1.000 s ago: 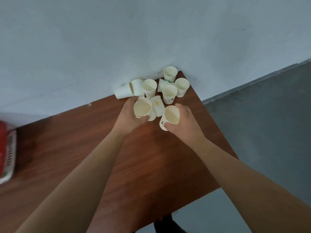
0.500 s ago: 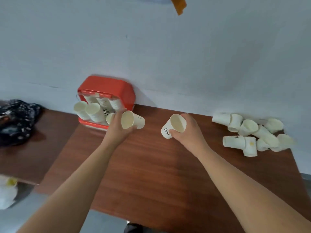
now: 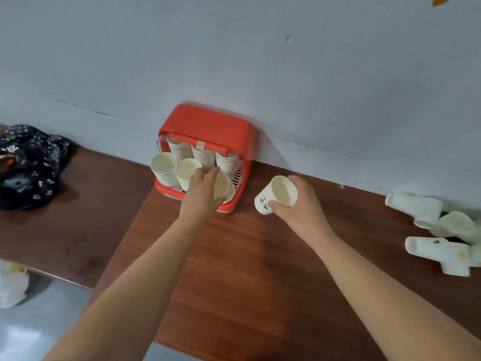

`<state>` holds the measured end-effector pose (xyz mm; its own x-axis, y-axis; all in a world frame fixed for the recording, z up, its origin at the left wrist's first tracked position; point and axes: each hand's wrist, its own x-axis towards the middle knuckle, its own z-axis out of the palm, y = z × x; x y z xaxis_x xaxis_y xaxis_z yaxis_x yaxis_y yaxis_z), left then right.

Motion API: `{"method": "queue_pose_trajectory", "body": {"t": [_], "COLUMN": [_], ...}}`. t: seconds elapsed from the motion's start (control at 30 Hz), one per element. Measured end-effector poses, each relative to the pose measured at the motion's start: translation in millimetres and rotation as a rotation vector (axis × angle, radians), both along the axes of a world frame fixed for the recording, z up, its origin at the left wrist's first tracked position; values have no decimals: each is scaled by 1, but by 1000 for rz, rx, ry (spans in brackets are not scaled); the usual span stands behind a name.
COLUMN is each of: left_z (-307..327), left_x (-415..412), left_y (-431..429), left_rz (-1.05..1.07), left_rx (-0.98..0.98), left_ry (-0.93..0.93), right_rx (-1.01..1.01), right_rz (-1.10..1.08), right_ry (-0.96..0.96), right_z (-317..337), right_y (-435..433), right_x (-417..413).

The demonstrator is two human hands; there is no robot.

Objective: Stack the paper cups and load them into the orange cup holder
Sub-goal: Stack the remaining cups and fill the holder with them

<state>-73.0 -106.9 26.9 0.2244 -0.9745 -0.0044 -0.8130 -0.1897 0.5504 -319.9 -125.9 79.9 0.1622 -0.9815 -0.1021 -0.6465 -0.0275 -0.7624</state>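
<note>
Pale wall [image 3: 260, 61] is seen behind everything. Wooden table [image 3: 234, 282] is butted against it. Orange cup holder [image 3: 208, 123] is stood at the wall, front open. Dark patterned cloth [image 3: 28, 162] is heaped well left of the holder. Loose paper cups [image 3: 426, 212] are scattered on their sides well right of the holder. White crumpled bag [image 3: 10, 285] is seen below-left of the holder. Two cup stacks [image 3: 164, 165] are lodged in the holder's front left and middle, mouths outward, with more stacks behind. Left hand [image 3: 201, 194] is placed at the holder's front right, fingers curled round a plain cup [image 3: 221, 185]; that spot is crowded by the middle stack. Right hand [image 3: 299, 207] is held just right of the holder, fingers wrapped round a panda-print cup [image 3: 278, 195].
</note>
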Motion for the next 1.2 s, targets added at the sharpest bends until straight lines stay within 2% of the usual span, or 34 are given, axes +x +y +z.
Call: {"method": "queue_pose_trajectory", "body": {"t": [0.17,0.23,0.43,0.53,0.6,0.87,1.03,1.2], "left_z": [-26,-28,-14,0,1,-23,-45,-66], "left_x": [8,12,27,34,39,38,30,35], "left_y": [-20,-24,-13,-15,-19,-21,-19,-13], "left_rz": [-171,-214,-172,-110,-118,-174,-172,-85], "left_rx": [215,215,-185,-149,-94,-53,-60,59], "left_ry": [-127,-111,294,597,712,555,467,517], "right_rx": [25,30,-9,-54,-76,-73,-11,51], "right_rz": [-13,-9,40,67,69,88,63,110], "right_ry": [22,23,-39,-66,-88,52,6,65], "right_z": [-12,-14,-21,-26,-28,-60,-71,-85], "right_y": [-14,-17,-27,-30,-34,-40,-33,-34], "right_x": [21,30,70,94,105,119,117,120]}}
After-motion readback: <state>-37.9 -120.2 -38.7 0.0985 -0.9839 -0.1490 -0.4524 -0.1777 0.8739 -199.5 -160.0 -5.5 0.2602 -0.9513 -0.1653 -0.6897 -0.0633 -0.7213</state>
